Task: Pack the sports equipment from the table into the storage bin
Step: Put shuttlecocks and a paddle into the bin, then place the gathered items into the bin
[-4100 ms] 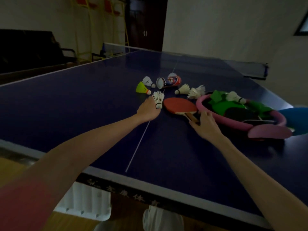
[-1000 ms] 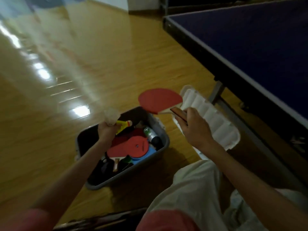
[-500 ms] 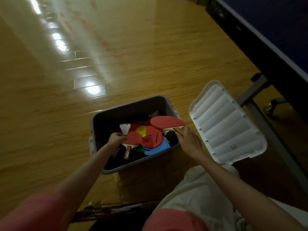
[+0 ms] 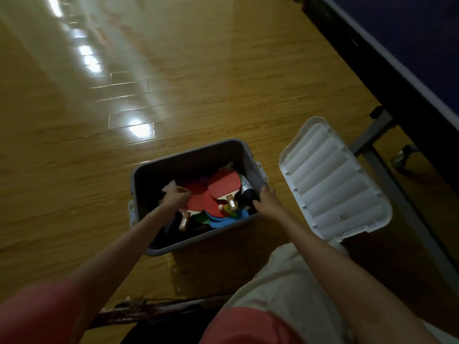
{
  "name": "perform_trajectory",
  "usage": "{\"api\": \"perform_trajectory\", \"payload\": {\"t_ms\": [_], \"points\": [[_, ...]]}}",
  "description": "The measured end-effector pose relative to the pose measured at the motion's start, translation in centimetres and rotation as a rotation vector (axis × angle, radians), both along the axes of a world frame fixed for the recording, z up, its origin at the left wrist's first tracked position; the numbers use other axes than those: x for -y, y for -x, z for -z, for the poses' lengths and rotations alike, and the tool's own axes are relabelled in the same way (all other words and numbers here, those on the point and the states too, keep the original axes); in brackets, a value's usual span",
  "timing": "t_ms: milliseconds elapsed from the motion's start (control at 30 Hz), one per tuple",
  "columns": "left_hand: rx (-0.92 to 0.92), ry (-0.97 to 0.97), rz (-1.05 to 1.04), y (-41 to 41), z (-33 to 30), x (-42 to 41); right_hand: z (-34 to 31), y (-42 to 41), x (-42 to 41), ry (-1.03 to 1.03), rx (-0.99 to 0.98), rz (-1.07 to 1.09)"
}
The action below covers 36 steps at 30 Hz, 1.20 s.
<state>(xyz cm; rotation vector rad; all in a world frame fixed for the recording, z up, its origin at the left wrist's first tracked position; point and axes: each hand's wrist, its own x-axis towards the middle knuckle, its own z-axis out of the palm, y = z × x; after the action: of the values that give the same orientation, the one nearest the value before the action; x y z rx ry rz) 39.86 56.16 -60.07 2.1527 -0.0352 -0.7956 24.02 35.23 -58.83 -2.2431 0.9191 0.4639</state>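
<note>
Red paddle [image 4: 224, 186] now released in bin [image 4: 159, 249]; hands: left [image 4: 173, 197] curled, right [image 4: 267, 201] on rim.

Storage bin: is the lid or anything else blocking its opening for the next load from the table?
Nothing visible does. The white lid lies off on the floor to the right of the storage bin. Only the left hand and right hand are at the opening.

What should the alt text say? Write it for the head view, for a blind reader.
Both hands reach into a grey storage bin on a wooden floor: the left hand beside red paddles, the right hand at the rim. A white lid lies beside it.
</note>
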Motion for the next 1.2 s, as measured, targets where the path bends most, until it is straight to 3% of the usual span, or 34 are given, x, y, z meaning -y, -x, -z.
{"api": "perform_trajectory", "payload": {"t_ms": [233,400,533,633,733,900,1033,1200], "points": [[0.068,0.045,0.199,3.0,-2.8,6.5,-4.0,6.7,4.3,0.166,0.075,0.030],[0.299,0.146,0.375,6.1,-7.8,13.0,-12.3,11.2,6.6,0.486,0.525,0.070],[0.582,0.412,0.494,10.5,-14.1,19.5,-20.5,15.4,7.3,0.782,0.875,0.131],[0.754,0.710,0.521,15.7,-20.5,24.0,-25.9,19.7,8.1,0.906,0.961,0.171],[0.816,0.925,0.571,21.3,-25.5,27.5,-29.3,25.1,9.2,1.008,0.956,0.255],[0.789,1.053,0.820,28.7,-30.3,32.4,-31.0,34.5,10.3,1.147,0.758,0.363],[0.783,0.994,1.047,34.0,-32.2,37.5,-31.8,41.5,11.5,1.205,0.601,0.455],[0.884,0.828,1.283,39.9,-29.8,44.5,-30.9,47.8,14.7,1.173,0.383,0.626]]}}
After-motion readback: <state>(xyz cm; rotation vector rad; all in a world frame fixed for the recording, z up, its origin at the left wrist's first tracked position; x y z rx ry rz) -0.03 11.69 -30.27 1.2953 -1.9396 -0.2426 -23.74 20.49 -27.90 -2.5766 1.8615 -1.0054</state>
